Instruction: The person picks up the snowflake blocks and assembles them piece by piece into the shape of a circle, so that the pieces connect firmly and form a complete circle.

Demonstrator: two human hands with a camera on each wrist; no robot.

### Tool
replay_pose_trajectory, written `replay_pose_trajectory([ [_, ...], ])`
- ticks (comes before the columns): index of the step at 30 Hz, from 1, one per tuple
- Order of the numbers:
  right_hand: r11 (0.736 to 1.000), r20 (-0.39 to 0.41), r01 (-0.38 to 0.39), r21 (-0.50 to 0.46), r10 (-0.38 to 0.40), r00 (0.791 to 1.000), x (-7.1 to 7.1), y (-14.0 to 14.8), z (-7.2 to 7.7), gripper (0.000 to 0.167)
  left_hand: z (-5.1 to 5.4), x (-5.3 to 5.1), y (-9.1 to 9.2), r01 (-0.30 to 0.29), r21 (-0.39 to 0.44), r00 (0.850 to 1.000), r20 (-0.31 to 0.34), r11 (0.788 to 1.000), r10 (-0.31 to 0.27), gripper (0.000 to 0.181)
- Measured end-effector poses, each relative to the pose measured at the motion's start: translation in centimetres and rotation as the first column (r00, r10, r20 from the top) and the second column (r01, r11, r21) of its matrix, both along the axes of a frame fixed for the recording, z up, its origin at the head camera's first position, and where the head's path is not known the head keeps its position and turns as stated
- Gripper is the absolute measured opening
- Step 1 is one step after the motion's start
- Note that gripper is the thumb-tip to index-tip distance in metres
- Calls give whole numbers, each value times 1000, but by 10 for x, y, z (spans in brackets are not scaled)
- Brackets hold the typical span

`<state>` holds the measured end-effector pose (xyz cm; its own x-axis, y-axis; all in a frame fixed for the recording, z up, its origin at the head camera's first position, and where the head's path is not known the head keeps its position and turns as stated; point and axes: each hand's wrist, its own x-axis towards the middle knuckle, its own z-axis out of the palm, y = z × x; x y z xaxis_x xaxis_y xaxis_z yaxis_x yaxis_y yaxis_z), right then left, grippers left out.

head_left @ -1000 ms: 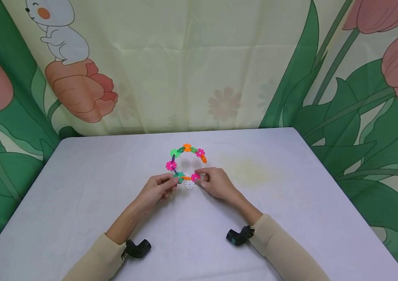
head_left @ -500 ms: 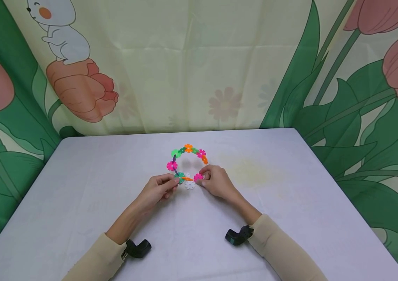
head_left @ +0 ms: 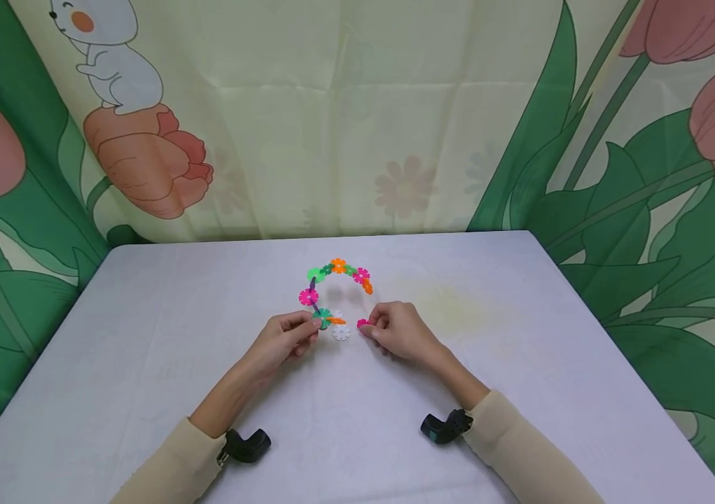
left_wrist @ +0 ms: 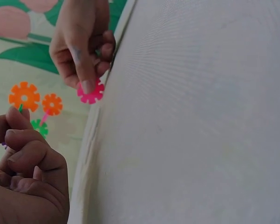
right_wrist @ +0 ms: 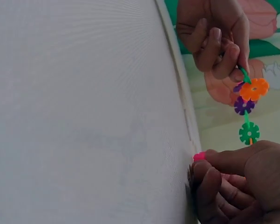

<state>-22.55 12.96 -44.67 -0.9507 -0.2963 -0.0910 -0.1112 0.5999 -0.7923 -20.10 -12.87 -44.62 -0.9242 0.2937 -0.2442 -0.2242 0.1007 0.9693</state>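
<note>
A curved, open chain of notched plastic discs in several colours stands over the table, with an orange disc [head_left: 338, 265] at its top. My left hand [head_left: 289, 336] pinches the chain's green disc [head_left: 323, 318] between thumb and fingers. Out from that green disc sticks an orange disc [left_wrist: 24, 97], seen face-on in the left wrist view. To its right, apart from the chain, my right hand [head_left: 404, 332] pinches a loose pink disc [left_wrist: 91, 92]. A small green piece [left_wrist: 98, 52] shows among the right hand's curled fingers. The chain's other end is an orange disc [head_left: 367, 286], above the right hand.
A white disc [head_left: 341, 332] shows just below the chain's orange piece; whether it is joined cannot be told. The white-covered table [head_left: 143, 392] reaches back to a printed curtain [head_left: 307, 140]. Black wrist cameras [head_left: 248, 446] sit at both sleeves.
My right hand has drawn the pink disc rightward, off the orange disc it met a second ago, and turned it more edge-on. My left hand and the chain have hardly moved.
</note>
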Motion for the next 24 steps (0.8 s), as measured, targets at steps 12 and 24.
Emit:
replay_pose_trajectory([
  [12, 934, 191, -140, -328, 210, 959, 4, 11, 11, 27, -2, 0, 1, -6, -6, 1000, 1, 1000, 6, 28],
  [24, 916, 220, -118, -383, 215, 952, 10, 5, 19, 30, -2, -1, 1, 4, -3, 1000, -6, 1000, -4, 29],
])
